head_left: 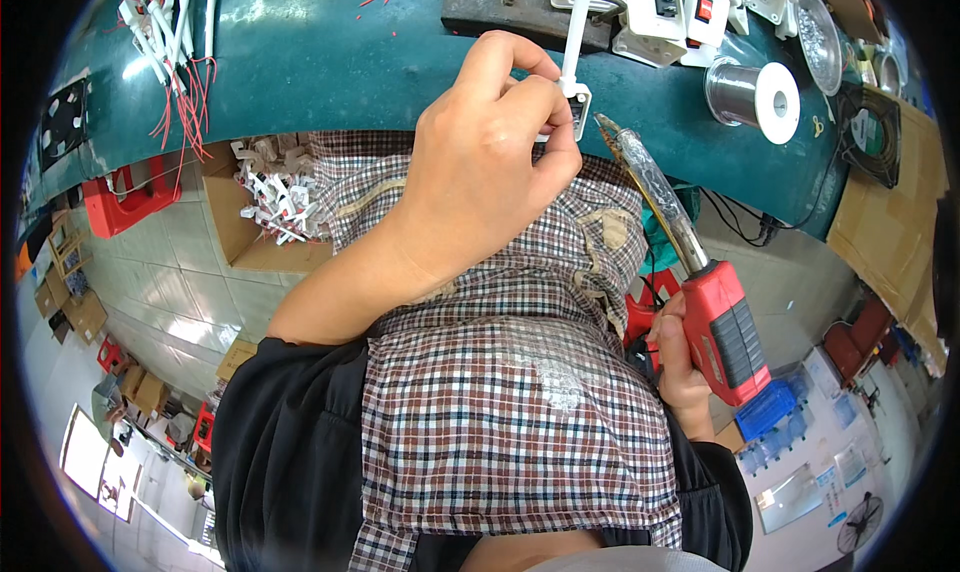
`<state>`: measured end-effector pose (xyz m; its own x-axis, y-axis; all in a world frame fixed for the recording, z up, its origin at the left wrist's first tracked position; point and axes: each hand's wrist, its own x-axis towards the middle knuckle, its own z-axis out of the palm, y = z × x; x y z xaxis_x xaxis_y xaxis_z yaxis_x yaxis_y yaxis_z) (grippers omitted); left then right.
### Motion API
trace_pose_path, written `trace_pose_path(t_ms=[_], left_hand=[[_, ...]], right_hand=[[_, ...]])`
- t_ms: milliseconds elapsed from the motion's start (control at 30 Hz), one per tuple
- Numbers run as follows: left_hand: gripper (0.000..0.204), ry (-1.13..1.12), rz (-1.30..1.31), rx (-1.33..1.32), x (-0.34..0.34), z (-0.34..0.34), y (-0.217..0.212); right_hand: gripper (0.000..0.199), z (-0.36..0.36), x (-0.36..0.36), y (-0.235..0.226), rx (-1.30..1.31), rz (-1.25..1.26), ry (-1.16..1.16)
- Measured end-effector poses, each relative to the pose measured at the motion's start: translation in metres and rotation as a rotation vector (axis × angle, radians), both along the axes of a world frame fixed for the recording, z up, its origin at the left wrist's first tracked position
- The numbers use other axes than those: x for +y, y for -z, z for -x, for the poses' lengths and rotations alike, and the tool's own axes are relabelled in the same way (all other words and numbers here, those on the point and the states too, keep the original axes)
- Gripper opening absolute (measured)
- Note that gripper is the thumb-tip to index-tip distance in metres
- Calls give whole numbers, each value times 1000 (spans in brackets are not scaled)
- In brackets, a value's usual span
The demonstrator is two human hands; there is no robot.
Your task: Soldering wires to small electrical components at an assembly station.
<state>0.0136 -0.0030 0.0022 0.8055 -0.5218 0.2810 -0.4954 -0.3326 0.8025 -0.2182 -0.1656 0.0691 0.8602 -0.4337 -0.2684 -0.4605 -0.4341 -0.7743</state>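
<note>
A green workbench (330,52) stands over a tiled floor (190,262). The left hand (490,162) pinches a white plug (577,107) at one o'clock; the right hand (680,357) grips a red soldering iron (700,292).

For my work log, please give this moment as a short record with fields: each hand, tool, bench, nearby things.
left hand: pinches a small white plastic connector on a white cable
right hand: holds the red soldering iron, tip beside the connector
bench: teal top
on bench: solder spool, white switch parts, red-wired cables
lap: checked cloth
</note>
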Motion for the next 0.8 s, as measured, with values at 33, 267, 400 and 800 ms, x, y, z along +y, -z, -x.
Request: trace_pose_path(t_ms=[33,267,400,800], left_hand=[[12,1,-1,-1,0,0,0],[10,40,-72,56,4,0,-5],[11,16,-92,47,7,0,-11],[18,-337,-421,72,33,-102,-14]], right_hand=[[14,0,0,1,-16,-5,5],[8,1,5,-1,-34,-125,134],[8,2,6,0,-77,-141,182],[13,9,1,0,-66,-114,144]])
